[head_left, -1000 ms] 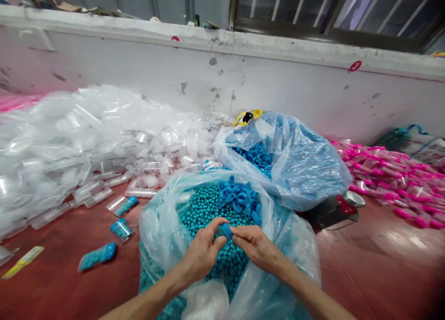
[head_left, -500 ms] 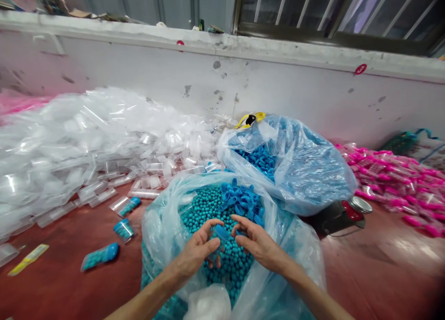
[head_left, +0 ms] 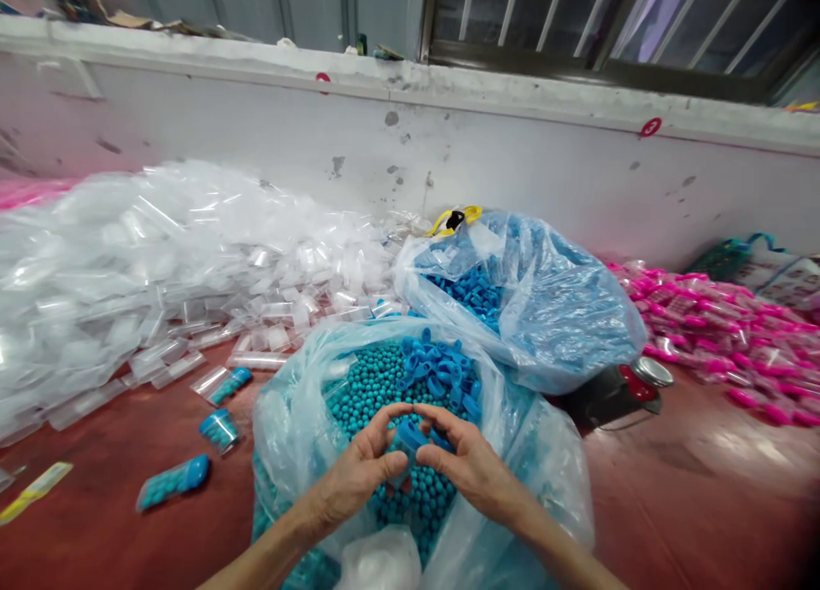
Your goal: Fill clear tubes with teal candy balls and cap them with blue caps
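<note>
Over an open plastic bag [head_left: 291, 406] of teal beads [head_left: 368, 385], my left hand [head_left: 371, 453] is closed around a clear tube with a blue cap [head_left: 408, 436]. My right hand [head_left: 458, 449] meets it from the other side, its fingertips on the cap and a second blue piece partly hidden under its fingers. Loose blue caps [head_left: 442, 368] lie on the beads just beyond my hands. The lower part of the tube is mostly hidden by my fingers.
Clear empty tubes [head_left: 160, 257] are heaped at the left. Three bead-filled tubes [head_left: 172, 481] lie on the red table [head_left: 83, 539]. Behind the beads is a bag of blue caps [head_left: 570, 308]; to its right stand a dark tin [head_left: 608, 398] and pink packets [head_left: 723, 334].
My hands have come together, and my right fingers now touch the blue-capped tube. The whole view has shifted slightly, with the scene sitting a little further left.
</note>
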A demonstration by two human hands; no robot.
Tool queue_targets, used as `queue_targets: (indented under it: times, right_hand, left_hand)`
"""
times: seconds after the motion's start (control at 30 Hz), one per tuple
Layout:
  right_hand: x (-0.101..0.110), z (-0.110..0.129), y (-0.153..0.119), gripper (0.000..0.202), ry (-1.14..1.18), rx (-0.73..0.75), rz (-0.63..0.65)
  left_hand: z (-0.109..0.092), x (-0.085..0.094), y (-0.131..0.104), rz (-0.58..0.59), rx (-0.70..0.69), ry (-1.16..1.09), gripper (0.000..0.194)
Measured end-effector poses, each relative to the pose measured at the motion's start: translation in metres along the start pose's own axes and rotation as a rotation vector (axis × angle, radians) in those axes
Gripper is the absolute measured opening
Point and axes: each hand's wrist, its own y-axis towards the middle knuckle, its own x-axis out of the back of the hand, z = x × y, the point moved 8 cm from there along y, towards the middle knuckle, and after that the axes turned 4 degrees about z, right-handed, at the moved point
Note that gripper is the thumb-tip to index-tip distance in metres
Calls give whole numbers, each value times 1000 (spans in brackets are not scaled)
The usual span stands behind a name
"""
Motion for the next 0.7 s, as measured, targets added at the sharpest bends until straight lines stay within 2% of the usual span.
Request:
queue_targets:
  times: [0.13,0.2,0.3,0.37,0.47,0.57,0.7]
  right_hand:
    - [-2,16,-1,21,-140,58,32]
    - [3,15,-1,17,-115,62,-7]
    - [19,-1,-2,19,109,-26,-145]
    - [24,-14,-4,26,358,-88,-159]
    - [32,-22,-15,30,679,-125,-152]
    - [63,-25,-43,27,765,-132,-297]
    - [116,-44,-96,28,754,-102,-543]
  left_hand:
    - [-2,1,1,-25,-18,86,56]
    - [0,1,1,-24,1,77,55]
    - [5,2,1,-20,42,3,59]
    - [7,3,1,-26,62,-56,57]
    - [10,3,3,-28,99,-122,46]
    - [14,5,5,-59,138,-152,41]
    - [24,11,8,-138,205,-147,50]
